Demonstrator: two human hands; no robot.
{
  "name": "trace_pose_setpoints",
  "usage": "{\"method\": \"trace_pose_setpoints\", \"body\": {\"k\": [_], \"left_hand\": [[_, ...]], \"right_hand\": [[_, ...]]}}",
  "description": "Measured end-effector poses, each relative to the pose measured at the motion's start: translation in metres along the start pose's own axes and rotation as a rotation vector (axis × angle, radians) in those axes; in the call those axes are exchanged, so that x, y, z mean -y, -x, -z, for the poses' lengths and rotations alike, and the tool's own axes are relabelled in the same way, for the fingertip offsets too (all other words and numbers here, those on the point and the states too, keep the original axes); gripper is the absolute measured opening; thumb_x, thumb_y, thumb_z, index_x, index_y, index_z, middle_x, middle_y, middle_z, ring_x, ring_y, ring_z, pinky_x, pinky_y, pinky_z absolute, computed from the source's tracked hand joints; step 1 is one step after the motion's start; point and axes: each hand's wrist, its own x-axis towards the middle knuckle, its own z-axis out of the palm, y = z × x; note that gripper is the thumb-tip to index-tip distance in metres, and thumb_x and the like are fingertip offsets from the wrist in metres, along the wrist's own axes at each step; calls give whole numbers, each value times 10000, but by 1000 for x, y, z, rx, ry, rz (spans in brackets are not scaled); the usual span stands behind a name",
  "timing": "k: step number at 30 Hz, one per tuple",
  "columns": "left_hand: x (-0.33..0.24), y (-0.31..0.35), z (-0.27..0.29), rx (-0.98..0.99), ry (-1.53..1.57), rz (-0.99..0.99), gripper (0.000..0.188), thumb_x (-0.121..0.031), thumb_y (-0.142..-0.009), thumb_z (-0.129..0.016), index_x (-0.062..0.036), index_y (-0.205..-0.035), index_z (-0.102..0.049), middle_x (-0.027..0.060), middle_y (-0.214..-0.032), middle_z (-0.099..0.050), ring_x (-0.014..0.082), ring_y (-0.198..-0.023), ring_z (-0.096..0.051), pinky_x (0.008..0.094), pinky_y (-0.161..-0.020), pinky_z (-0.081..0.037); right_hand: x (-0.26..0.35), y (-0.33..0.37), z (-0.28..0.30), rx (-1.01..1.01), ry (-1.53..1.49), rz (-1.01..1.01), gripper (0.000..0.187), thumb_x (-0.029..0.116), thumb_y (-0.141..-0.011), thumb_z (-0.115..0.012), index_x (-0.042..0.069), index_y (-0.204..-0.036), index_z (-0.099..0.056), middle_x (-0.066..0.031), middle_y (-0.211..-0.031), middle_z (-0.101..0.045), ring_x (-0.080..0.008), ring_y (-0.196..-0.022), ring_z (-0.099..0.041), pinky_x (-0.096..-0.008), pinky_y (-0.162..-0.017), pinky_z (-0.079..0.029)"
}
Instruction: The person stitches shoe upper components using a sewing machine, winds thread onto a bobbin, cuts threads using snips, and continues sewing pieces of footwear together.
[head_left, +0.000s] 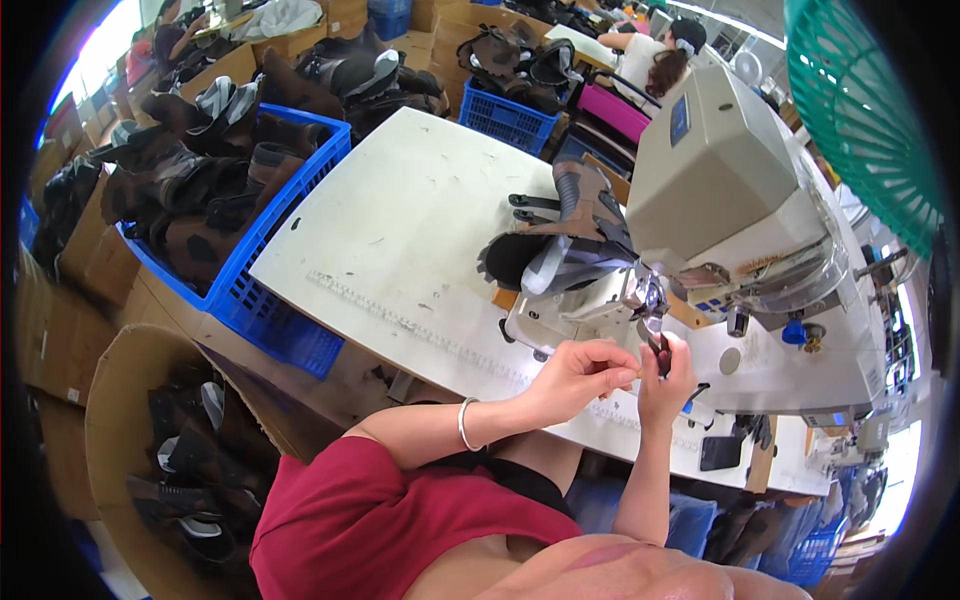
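Observation:
A brown, black and grey shoe upper sits over the narrow arm of a sewing machine, beside its needle area. Just in front of the needle area, my left hand is closed in a pinch. Whatever lies between its fingertips is too small to make out. Close beside it, on the right, my right hand is raised with bent fingers around a small dark tool. The tool's exact kind cannot be told. The fingertips of both hands nearly meet below the machine's metal parts.
White worktable spreads left of the machine. A blue crate full of shoe uppers stands at its left edge; a cardboard box with more is nearer. A phone lies at right. A green fan hangs upper right. Another person sits beyond.

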Motion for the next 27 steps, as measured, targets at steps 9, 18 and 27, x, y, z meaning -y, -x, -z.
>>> {"method": "trace_pose_setpoints", "body": {"k": [9, 18, 27], "left_hand": [[-47, 26, 62, 422, -1103, 119, 214, -66, -814, -628, -26, -1023, -648, 123, -848, -654, 161, -727, -623, 287, -660, -484], [-11, -62, 53, -162, -106, 184, 537, -329, -906, -542, -1, -1313, -415, 121, -1260, -519, 247, -1152, -495, 376, -952, -413], [33, -172, 55, -623, 377, 184, 417, -342, -857, -606, -50, -1144, -526, 142, -1062, -541, 203, -921, -533, 350, -820, -453]], "right_hand": [[12, -5, 31, 45, -55, 99, 256, 49, -699, -728, 74, -933, -627, -67, -769, -603, -201, -618, -555, -277, -552, -437], [-175, -24, 310, -1080, 425, -32, 262, 201, -909, -582, -37, -1007, -631, -134, -981, -660, -194, -890, -613, -303, -787, -471], [-301, -124, 455, -226, 198, -482, 432, 367, -914, -478, 75, -1216, -581, -149, -1141, -610, -224, -992, -581, -305, -860, -427]]}}
